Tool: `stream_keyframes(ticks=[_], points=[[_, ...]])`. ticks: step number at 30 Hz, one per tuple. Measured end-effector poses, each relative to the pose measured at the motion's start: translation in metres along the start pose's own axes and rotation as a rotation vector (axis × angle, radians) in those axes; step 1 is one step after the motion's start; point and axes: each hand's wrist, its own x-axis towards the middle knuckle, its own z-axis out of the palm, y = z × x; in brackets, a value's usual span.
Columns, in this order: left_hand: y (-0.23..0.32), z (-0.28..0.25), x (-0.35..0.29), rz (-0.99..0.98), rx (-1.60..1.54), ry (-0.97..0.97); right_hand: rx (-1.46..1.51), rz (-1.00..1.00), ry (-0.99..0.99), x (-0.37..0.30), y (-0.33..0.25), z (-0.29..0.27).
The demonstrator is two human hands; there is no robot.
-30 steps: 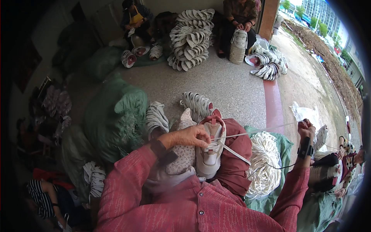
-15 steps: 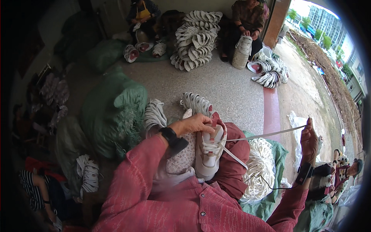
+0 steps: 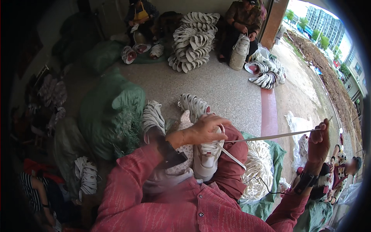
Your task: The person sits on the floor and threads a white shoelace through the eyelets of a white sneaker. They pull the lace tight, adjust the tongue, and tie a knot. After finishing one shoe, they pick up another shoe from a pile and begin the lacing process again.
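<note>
One white shoe point(image 3: 206, 156) is pinned on the lap by the left hand point(image 3: 205, 129), toe toward the body. One lace point(image 3: 270, 136) is pulled taut rightward, pinched in the right hand point(image 3: 317, 145).

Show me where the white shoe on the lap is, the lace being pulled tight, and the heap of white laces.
white shoe point(image 3: 206, 158), head view, on its upper below the lacing.
lace point(image 3: 270, 136), head view, mid-span of the taut strip.
heap of white laces point(image 3: 259, 170), head view, middle of the pile.
</note>
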Motion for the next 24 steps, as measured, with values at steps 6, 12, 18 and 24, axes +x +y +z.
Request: stream_keyframes(ticks=[6,12,18,24], points=[[0.088,-0.016,0.016,-0.175,-0.793,-0.445,0.006,-0.018,-0.123,-0.002,0.015,0.046],[0.105,-0.1,-0.037,-0.277,-0.825,0.211,-0.912,0.368,0.04,-0.029,0.12,0.047],[0.096,-0.167,-0.127,-0.071,-1.011,0.79,-1.761,0.117,-0.694,-0.078,0.216,0.052],[0.084,-0.177,-0.196,-0.027,-1.356,0.982,-0.61,0.652,-0.244,-0.072,0.181,0.048]])
